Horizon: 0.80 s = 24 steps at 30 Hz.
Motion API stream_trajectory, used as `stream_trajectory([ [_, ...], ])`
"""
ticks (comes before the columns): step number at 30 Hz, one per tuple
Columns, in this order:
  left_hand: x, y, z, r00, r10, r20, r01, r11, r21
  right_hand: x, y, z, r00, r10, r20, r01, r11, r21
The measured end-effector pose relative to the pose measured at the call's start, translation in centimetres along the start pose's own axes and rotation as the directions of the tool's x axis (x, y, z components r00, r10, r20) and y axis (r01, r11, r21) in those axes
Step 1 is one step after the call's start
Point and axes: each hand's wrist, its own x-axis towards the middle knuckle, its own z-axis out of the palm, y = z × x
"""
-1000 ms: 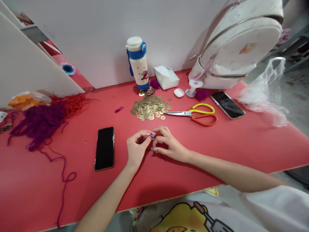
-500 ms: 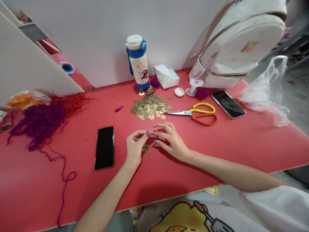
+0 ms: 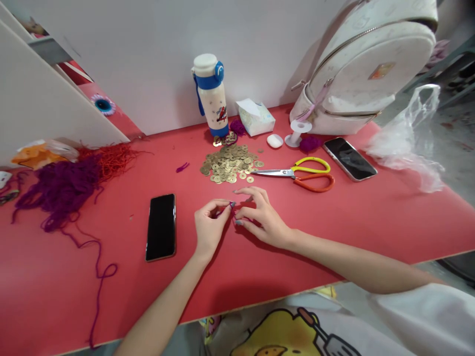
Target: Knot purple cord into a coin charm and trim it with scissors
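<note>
Purple cord [image 3: 231, 203] between hands, near side of red surface [image 3: 334, 227], nearer than coin pile [image 3: 230, 163]; left hand [image 3: 210, 225] pinching it in fingers; right hand [image 3: 265, 220] fingers curled alongside, cannot tell if gripping; likely light, soft, limp; best pinched close to end
</note>
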Motion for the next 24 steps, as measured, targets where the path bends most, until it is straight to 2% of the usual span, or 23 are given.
stream_trajectory([
  [7, -0.2, 0.4, 0.2, 0.994, 0.028, 0.101, -0.036, 0.997, 0.071, 0.5, 0.9, -0.8, 0.988, 0.055, -0.146, -0.049, 0.998, 0.042],
  [12, -0.2, 0.5, 0.2, 0.992, 0.04, 0.116, -0.05, 0.995, 0.087, 0.8, 1.5, -1.1, 0.974, 0.1, -0.203, -0.087, 0.994, 0.07],
  [15, -0.1, 0.2, 0.1, 0.994, 0.003, 0.112, -0.008, 0.999, 0.041, 0.7, 1.3, -1.3, 0.982, 0.046, -0.182, -0.032, 0.996, 0.08],
  [21, 0.1, 0.2, 0.0, 0.987, -0.152, 0.057, 0.156, 0.985, -0.07, 0.5, 0.6, -1.3, 0.989, -0.136, -0.055, 0.138, 0.99, 0.02],
  [24, 0.0, 0.5, 0.1, 0.986, -0.165, 0.029, 0.166, 0.984, -0.066, 0.5, 0.5, -0.9, 0.978, -0.206, 0.002, 0.206, 0.978, -0.022],
])
